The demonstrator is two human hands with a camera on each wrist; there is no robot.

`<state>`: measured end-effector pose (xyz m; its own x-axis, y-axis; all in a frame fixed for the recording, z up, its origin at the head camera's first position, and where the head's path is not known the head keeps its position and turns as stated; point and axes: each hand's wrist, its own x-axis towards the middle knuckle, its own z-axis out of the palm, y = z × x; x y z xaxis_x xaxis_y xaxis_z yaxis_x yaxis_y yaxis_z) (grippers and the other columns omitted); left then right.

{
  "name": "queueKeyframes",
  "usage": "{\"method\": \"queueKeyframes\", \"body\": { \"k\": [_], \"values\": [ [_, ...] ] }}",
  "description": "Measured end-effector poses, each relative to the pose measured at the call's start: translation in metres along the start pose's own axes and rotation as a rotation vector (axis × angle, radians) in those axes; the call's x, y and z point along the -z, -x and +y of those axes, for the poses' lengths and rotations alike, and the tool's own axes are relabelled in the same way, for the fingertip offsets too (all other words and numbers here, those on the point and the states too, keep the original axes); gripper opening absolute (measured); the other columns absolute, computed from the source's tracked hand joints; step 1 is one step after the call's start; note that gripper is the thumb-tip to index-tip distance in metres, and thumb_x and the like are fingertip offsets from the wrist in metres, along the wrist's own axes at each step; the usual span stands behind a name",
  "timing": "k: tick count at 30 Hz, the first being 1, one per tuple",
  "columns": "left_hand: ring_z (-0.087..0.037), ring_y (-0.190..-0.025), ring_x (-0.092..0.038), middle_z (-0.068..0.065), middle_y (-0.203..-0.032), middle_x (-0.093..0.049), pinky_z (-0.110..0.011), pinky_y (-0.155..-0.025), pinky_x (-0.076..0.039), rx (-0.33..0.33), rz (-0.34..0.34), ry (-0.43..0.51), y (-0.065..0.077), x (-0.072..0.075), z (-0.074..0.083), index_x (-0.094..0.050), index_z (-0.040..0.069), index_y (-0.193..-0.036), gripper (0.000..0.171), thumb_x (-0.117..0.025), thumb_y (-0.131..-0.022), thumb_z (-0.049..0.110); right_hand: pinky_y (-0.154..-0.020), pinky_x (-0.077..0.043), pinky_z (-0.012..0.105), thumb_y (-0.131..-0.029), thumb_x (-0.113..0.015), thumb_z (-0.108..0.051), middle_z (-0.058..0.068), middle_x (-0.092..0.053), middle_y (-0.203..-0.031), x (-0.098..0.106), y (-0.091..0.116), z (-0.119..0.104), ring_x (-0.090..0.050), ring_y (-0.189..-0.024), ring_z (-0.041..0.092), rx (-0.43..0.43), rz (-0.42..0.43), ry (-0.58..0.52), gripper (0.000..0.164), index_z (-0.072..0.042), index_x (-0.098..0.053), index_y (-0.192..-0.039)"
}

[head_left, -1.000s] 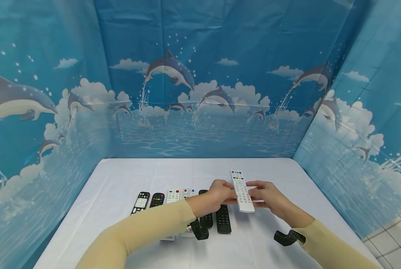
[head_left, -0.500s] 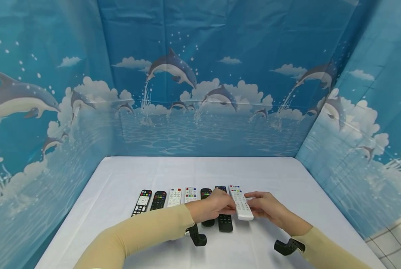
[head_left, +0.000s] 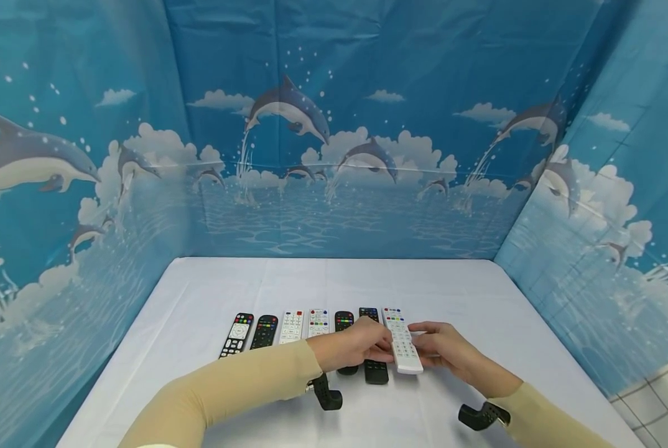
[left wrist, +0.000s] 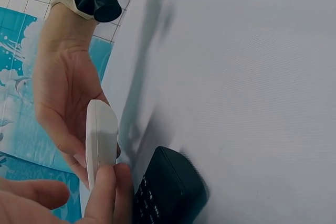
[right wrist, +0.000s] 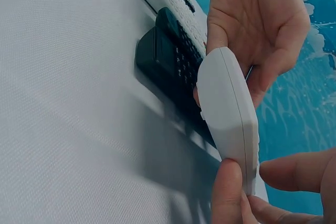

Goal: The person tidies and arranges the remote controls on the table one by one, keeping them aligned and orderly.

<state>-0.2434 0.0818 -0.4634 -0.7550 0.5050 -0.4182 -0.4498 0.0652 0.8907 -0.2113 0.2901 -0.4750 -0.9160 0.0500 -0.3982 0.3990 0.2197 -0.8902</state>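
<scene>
A white remote control [head_left: 402,342] with small coloured buttons at its far end is tilted slightly, close over the table. My left hand [head_left: 362,341] grips its left edge while my right hand [head_left: 447,350] pinches the right edge. The right wrist view shows the remote's pale underside [right wrist: 226,108] between the fingers of both hands. Just left of it lies a black remote [head_left: 376,372], partly covered by my left hand. Another black remote [head_left: 343,320] lies beyond that one, its middle hidden behind the same hand.
Leftward the row continues with two white remotes [head_left: 292,326], a black remote [head_left: 264,331] and a black remote with a white pad [head_left: 237,334]. My left sleeve overlaps their near ends. A white cloth [head_left: 440,286] covers the table; dolphin-print curtains [head_left: 334,211] surround it.
Both hands have lowered the white remote toward the table, bringing it nearer to me and alongside the row's right end. In the last half second it has dropped only slightly.
</scene>
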Motion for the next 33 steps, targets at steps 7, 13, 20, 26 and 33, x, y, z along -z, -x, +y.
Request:
{"method": "queueKeyframes", "body": {
  "k": [7,13,20,26,33],
  "values": [
    [-0.032,-0.087,-0.072,-0.025,-0.098,-0.064,-0.035,-0.081,-0.06,0.007,-0.019,-0.004,0.004,0.001,0.003,-0.061,-0.014,-0.109,0.024,-0.059,-0.088,-0.004,-0.072,-0.06,0.038,-0.094,-0.065,-0.013,0.017,-0.064,-0.116,0.0,0.001,0.001,-0.065,-0.088,0.026,0.015,0.013,0.045,0.049,0.001,-0.053,-0.14],
    [-0.037,-0.092,-0.071,-0.027,-0.102,-0.063,-0.035,-0.079,-0.061,0.013,-0.027,-0.053,0.007,0.001,0.003,-0.062,-0.011,-0.109,0.022,-0.061,-0.089,-0.002,-0.072,-0.061,0.039,-0.093,-0.064,-0.01,0.014,-0.066,-0.11,-0.001,0.002,0.008,-0.066,-0.086,0.024,0.061,0.006,0.16,0.049,0.004,-0.053,-0.138],
    [-0.036,-0.09,-0.071,-0.026,-0.102,-0.063,-0.034,-0.077,-0.061,-0.01,-0.019,-0.093,0.006,0.001,0.001,-0.062,-0.01,-0.109,0.021,-0.062,-0.089,-0.001,-0.071,-0.061,0.039,-0.092,-0.064,-0.009,0.015,-0.066,-0.109,-0.004,0.002,0.012,-0.067,-0.086,0.024,0.056,0.016,0.157,0.048,0.004,-0.053,-0.137],
    [-0.037,-0.091,-0.071,-0.027,-0.103,-0.064,-0.035,-0.078,-0.061,-0.026,-0.012,-0.071,0.004,0.005,0.0,-0.062,-0.013,-0.111,0.025,-0.06,-0.088,-0.003,-0.072,-0.061,0.039,-0.091,-0.063,-0.008,0.014,-0.066,-0.109,-0.005,0.003,0.014,-0.067,-0.086,0.024,0.052,0.033,0.163,0.048,0.003,-0.054,-0.137],
    [-0.037,-0.094,-0.071,-0.028,-0.107,-0.064,-0.035,-0.08,-0.061,-0.029,-0.021,-0.044,0.002,0.009,-0.002,-0.061,-0.013,-0.116,0.03,-0.06,-0.089,-0.002,-0.072,-0.061,0.038,-0.092,-0.063,-0.007,0.015,-0.066,-0.107,-0.006,0.001,0.014,-0.068,-0.085,0.024,0.051,0.033,0.156,0.046,0.003,-0.054,-0.136]
  ]
}}
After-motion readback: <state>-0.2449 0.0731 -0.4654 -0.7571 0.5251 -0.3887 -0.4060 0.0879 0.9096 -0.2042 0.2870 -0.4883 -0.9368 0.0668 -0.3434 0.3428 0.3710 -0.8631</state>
